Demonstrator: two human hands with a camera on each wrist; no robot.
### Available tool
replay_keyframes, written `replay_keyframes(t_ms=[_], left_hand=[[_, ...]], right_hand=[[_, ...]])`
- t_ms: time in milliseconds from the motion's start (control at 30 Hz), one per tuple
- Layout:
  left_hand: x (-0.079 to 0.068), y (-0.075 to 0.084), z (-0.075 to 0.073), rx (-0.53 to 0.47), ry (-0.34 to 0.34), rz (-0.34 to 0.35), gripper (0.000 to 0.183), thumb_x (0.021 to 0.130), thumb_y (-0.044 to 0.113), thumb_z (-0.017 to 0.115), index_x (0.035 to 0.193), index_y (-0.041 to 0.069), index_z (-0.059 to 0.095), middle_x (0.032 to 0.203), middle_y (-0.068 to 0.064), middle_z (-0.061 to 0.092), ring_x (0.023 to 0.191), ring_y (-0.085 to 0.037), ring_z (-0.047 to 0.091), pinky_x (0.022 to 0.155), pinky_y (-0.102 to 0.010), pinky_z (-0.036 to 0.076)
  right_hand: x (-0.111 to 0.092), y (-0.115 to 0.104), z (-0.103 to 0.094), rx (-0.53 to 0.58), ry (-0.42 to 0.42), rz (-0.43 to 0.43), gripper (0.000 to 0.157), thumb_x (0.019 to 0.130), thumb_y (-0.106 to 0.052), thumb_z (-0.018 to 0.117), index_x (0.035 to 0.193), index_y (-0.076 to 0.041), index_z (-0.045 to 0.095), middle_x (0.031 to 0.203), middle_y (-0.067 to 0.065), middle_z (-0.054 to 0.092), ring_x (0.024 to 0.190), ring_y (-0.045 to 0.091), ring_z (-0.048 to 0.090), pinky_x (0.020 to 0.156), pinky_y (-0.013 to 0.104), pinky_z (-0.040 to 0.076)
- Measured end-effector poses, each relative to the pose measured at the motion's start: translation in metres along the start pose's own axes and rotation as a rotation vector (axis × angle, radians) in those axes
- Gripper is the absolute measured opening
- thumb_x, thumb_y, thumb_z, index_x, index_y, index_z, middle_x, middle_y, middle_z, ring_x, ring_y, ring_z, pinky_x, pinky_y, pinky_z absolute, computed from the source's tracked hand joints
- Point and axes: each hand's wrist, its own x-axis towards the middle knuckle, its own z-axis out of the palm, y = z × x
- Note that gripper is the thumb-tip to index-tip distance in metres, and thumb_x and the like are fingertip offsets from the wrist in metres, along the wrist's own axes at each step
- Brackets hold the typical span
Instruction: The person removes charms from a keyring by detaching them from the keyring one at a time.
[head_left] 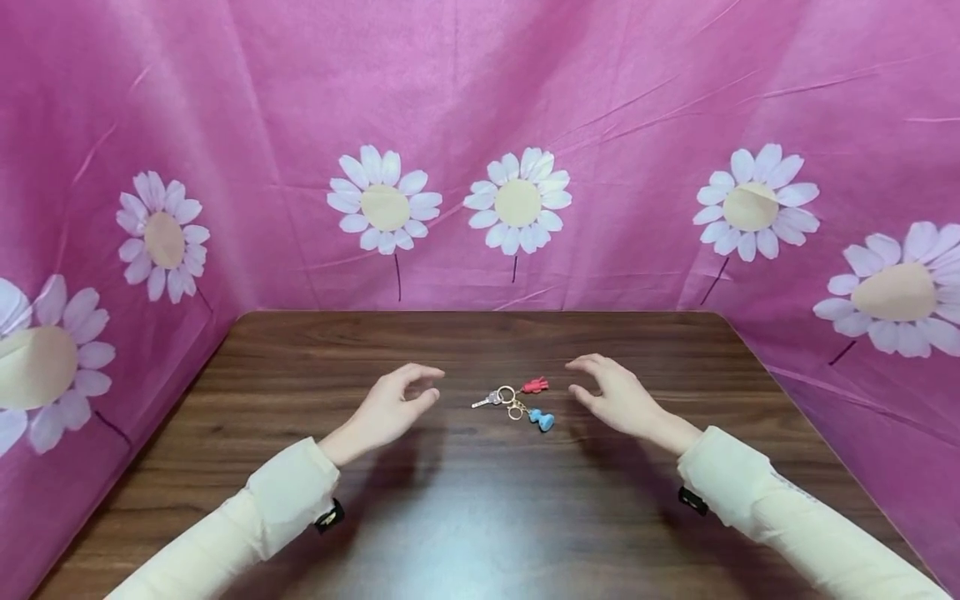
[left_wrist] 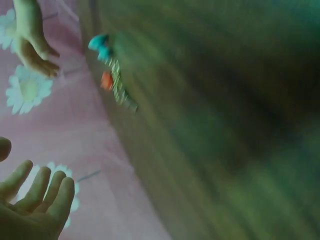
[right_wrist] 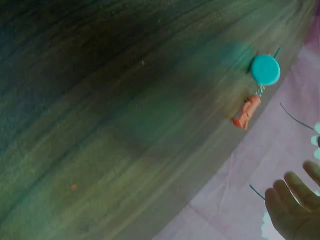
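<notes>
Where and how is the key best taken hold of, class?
Probably with the left hand, from above and the left, pinching the key by its broader head: it lies flat, narrow blade toward that hand, with the big ring, red charm and blue charm rightward.

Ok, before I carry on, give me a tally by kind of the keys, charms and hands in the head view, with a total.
Keys: 1, a silver key
Charms: 2, a red charm and a blue charm
Hands: 2, the left hand and the right hand
Total: 5
</notes>
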Motion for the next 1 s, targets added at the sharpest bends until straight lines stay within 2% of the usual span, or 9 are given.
replay_keyframes(t_ms=[100,200,333,433,533,633,800,900,1000], left_hand=[[0.0,-0.003,0.012,0.005,-0.05,-0.047,0.028,0.085,0.01,0.06,0.112,0.005,0.062,0.112,-0.009,0.063,0.098,-0.023,0.063,0.085,-0.033,0.051],[0.004,-0.009,0.025,0.044,-0.083,-0.024,0.024,0.084,0.009,0.059,0.107,0.005,0.064,0.107,-0.007,0.065,0.095,-0.02,0.063,0.083,-0.031,0.052],[0.019,-0.013,0.042,0.086,-0.117,0.009,0.022,0.083,0.009,0.059,0.104,0.005,0.066,0.1,-0.005,0.067,0.089,-0.017,0.063,0.081,-0.032,0.051],[0.033,-0.015,0.055,0.112,-0.155,-0.007,0.022,0.084,0.011,0.059,0.104,0.007,0.066,0.096,-0.004,0.068,0.085,-0.014,0.061,0.078,-0.031,0.048],[0.047,-0.018,0.067,0.166,-0.196,0.002,0.022,0.084,0.012,0.06,0.105,0.008,0.066,0.097,-0.004,0.068,0.086,-0.015,0.061,0.078,-0.032,0.048],[0.062,-0.02,0.074,0.242,-0.217,0.031,0.024,0.084,0.012,0.06,0.107,0.007,0.065,0.101,-0.004,0.067,0.093,-0.018,0.061,0.082,-0.035,0.048],[0.083,-0.026,0.083,0.338,-0.259,0.038,0.027,0.083,0.015,0.062,0.108,0.007,0.065,0.104,-0.005,0.067,0.099,-0.018,0.061,0.087,-0.035,0.047],[0.09,-0.028,0.089,0.372,-0.311,0.025,0.028,0.083,0.02,0.064,0.109,0.008,0.065,0.103,-0.004,0.067,0.098,-0.016,0.062,0.087,-0.033,0.047],[0.094,-0.028,0.095,0.414,-0.351,0.024,0.031,0.082,0.022,0.066,0.11,0.008,0.064,0.104,-0.004,0.067,0.1,-0.017,0.06,0.088,-0.032,0.046]], right_hand=[[0.0,0.002,0.008,0.023,-0.05,-0.01,0.03,0.081,-0.013,0.066,0.109,-0.003,0.062,0.108,0.012,0.063,0.104,0.031,0.058,0.088,0.048,0.046],[0.002,0.003,0.016,0.077,-0.09,-0.001,0.028,0.08,-0.011,0.067,0.107,-0.003,0.063,0.104,0.011,0.065,0.1,0.029,0.06,0.085,0.046,0.048],[0.009,0.005,0.028,0.152,-0.12,-0.012,0.028,0.08,-0.01,0.067,0.106,-0.001,0.063,0.103,0.01,0.067,0.098,0.026,0.062,0.084,0.043,0.049],[0.016,0.004,0.036,0.178,-0.156,-0.054,0.028,0.081,-0.009,0.067,0.107,-0.002,0.064,0.103,0.009,0.067,0.099,0.024,0.061,0.086,0.041,0.048],[0.026,0.0,0.044,0.158,-0.195,-0.101,0.029,0.081,-0.012,0.067,0.108,-0.002,0.063,0.106,0.009,0.065,0.1,0.024,0.06,0.088,0.04,0.047],[0.037,-0.004,0.05,0.127,-0.239,-0.123,0.037,0.08,-0.017,0.068,0.111,0.0,0.061,0.108,0.011,0.062,0.101,0.025,0.059,0.089,0.041,0.046],[0.051,-0.004,0.059,0.086,-0.335,-0.078,0.055,0.074,-0.027,0.073,0.117,0.002,0.057,0.114,0.014,0.057,0.107,0.028,0.053,0.094,0.042,0.043],[0.053,-0.001,0.063,0.065,-0.382,-0.032,0.057,0.072,-0.03,0.074,0.117,0.0,0.057,0.112,0.012,0.057,0.106,0.027,0.052,0.093,0.04,0.042],[0.051,0.001,0.066,0.057,-0.392,-0.022,0.053,0.071,-0.03,0.074,0.114,-0.002,0.061,0.103,0.008,0.058,0.099,0.024,0.052,0.088,0.038,0.043]])
